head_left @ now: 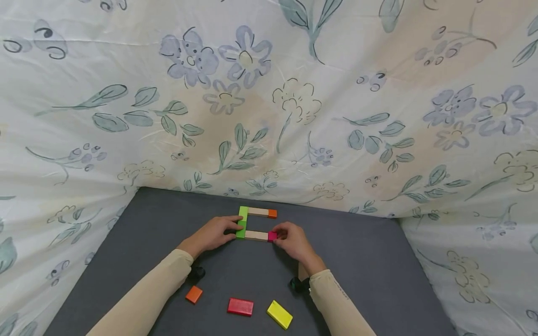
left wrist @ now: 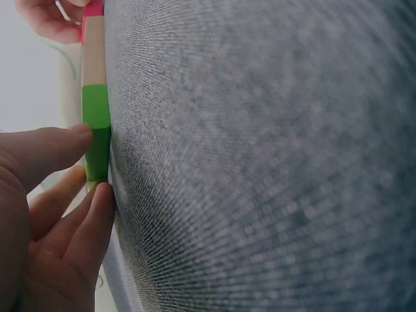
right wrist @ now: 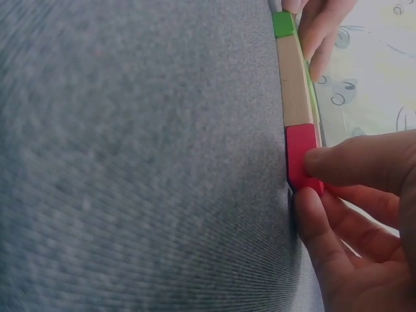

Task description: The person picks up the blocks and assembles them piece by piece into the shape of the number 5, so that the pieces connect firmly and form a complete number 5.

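My left hand (head_left: 215, 232) holds the left side of a block outline, its fingers against two light green blocks (head_left: 241, 229) set end to end. In the left wrist view its thumb presses the side of the nearer green block (left wrist: 97, 107). With thumb and fingers, my right hand (head_left: 295, 242) pinches a pinkish-red block (right wrist: 299, 146) at the right end of the near row. Between that block and the green lies a plain wooden block (head_left: 256, 236). A second wooden block (head_left: 258, 212) forms the far row, with an orange block (head_left: 272, 213) at its right end.
Nearer on the dark grey table (head_left: 361, 261) lie a loose orange block (head_left: 194, 295), a red block (head_left: 240, 306) and a yellow block (head_left: 279, 314). Another wooden block (head_left: 301, 271) is partly hidden by the right wrist. Flowered cloth (head_left: 260, 107) hangs behind and at both sides.
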A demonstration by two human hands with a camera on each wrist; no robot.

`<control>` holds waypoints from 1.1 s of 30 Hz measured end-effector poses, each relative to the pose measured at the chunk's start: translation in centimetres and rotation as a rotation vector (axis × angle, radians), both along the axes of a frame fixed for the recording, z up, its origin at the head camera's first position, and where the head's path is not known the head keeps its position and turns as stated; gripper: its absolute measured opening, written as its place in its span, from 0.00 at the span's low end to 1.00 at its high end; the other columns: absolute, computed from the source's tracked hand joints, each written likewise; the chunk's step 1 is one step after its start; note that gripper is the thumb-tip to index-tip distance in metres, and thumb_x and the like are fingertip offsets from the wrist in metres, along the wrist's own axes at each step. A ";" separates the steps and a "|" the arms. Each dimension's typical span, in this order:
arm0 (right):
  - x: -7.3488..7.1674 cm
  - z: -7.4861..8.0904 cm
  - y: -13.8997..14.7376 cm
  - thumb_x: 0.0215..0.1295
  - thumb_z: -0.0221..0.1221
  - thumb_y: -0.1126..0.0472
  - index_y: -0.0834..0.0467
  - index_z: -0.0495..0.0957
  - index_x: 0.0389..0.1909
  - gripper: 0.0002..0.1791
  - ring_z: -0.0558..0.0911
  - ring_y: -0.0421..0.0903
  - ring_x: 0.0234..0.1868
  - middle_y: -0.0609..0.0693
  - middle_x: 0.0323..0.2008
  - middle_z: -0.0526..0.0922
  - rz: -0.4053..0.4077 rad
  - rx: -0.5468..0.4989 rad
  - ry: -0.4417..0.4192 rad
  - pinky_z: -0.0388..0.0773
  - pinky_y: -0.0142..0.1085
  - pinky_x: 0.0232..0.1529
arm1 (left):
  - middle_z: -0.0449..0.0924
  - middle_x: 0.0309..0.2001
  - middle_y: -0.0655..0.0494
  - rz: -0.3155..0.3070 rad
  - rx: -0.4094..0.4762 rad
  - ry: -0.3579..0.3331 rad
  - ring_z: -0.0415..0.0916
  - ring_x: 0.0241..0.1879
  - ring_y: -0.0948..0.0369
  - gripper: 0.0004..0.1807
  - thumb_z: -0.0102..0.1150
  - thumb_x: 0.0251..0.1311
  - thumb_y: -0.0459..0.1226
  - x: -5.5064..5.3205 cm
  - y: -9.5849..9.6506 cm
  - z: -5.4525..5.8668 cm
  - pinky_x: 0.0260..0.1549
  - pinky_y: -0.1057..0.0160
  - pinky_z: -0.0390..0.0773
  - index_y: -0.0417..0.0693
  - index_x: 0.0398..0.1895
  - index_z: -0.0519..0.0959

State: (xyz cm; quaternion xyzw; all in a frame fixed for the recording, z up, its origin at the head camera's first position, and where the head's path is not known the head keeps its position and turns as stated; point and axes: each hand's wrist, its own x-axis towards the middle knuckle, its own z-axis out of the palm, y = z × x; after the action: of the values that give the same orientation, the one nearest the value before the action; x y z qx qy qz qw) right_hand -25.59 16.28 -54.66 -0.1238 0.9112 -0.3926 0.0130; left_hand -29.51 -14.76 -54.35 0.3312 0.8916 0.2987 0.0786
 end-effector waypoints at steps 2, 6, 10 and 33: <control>0.1 0.0 0.1 0.65 0.72 0.73 0.61 0.89 0.50 0.14 0.87 0.46 0.41 0.51 0.44 0.86 0.011 -0.002 0.007 0.88 0.44 0.45 | 0.70 0.79 0.48 -0.002 -0.003 0.004 0.69 0.76 0.44 0.20 0.70 0.73 0.33 0.1 0.1 0.0 0.70 0.41 0.73 0.46 0.67 0.86; 0.2 0.0 0.2 0.64 0.73 0.73 0.62 0.88 0.50 0.14 0.86 0.47 0.41 0.52 0.44 0.87 0.017 -0.007 0.010 0.88 0.44 0.45 | 0.70 0.79 0.49 -0.011 -0.017 0.021 0.69 0.75 0.45 0.20 0.70 0.73 0.33 0.1 0.2 -0.1 0.70 0.42 0.73 0.46 0.66 0.86; 0.3 0.0 0.3 0.65 0.72 0.73 0.61 0.89 0.50 0.14 0.86 0.46 0.41 0.51 0.44 0.86 0.013 -0.002 0.007 0.88 0.44 0.46 | 0.70 0.78 0.49 -0.020 -0.037 0.039 0.70 0.75 0.45 0.20 0.70 0.73 0.34 0.2 0.2 -0.1 0.70 0.42 0.74 0.48 0.66 0.87; 1.1 0.1 0.4 0.66 0.72 0.72 0.60 0.88 0.52 0.15 0.85 0.46 0.42 0.51 0.45 0.86 0.037 -0.002 0.000 0.87 0.46 0.48 | 0.70 0.78 0.47 0.018 -0.016 0.039 0.68 0.76 0.44 0.20 0.72 0.72 0.35 1.1 0.4 -0.2 0.72 0.40 0.71 0.50 0.65 0.87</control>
State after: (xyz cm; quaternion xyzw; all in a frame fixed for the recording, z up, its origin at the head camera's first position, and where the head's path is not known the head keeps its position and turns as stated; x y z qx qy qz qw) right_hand -24.54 16.71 -54.60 -0.1404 0.9084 -0.3932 0.0203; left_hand -28.43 -14.36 -54.55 0.3284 0.8982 0.2857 0.0614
